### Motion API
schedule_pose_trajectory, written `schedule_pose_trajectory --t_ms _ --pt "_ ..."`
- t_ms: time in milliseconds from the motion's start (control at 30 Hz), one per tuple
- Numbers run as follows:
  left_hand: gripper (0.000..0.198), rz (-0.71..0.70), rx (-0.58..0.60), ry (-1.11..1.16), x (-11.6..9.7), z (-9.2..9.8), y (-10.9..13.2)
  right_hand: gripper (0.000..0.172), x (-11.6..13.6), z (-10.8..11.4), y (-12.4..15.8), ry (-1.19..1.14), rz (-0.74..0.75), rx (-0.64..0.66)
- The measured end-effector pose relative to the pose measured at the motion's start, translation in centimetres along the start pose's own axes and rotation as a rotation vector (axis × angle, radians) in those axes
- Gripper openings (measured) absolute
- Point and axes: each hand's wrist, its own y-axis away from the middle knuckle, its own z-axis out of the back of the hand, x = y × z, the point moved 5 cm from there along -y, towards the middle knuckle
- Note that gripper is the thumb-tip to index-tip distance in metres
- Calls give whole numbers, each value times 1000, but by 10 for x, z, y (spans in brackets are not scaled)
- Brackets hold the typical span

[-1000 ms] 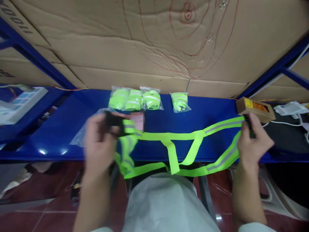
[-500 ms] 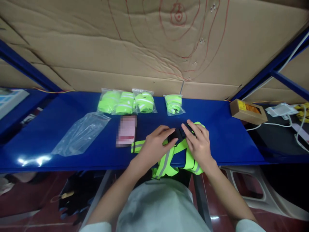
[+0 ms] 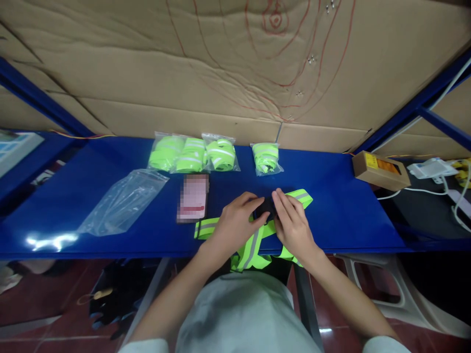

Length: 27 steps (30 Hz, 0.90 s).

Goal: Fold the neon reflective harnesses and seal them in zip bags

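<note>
My left hand (image 3: 239, 220) curls thumb and fingers around the left side of a black buckle (image 3: 264, 208) at the table's front. From the right, my right hand (image 3: 293, 225) presses its closed fingers against the same buckle, whose far side they hide. Neon yellow reflective strap (image 3: 253, 247) with a grey stripe runs from the buckle and hangs over the front edge. One strap end pokes out left of my left hand, and another stretch lies beyond my right fingers.
Several clear bags of rolled neon strap (image 3: 191, 155) line the back of the blue table (image 3: 331, 196). A phone (image 3: 193, 198) lies left of my hands, beside a flat clear plastic bag (image 3: 125, 203). A small cardboard box (image 3: 380, 170) stands right.
My right hand has moved left, its fingers closing in against the buckle. The strap behind it now lies stretched out to the right. My left hand has stayed nearly in place.
</note>
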Motion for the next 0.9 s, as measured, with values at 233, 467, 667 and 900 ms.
schedule_pose_trajectory --t_ms 233,467,667,900 --pt "31 84 153 105 6 -14 5 85 14 -12 7 -11 25 97" --pt "28 185 263 257 3 -24 12 83 21 -15 13 -10 10 142" --pt "66 237 590 312 15 1 48 58 0 -3 8 -57 -76 117" --pt "48 417 686 407 50 35 61 67 -16 1 5 -352 -82 488"
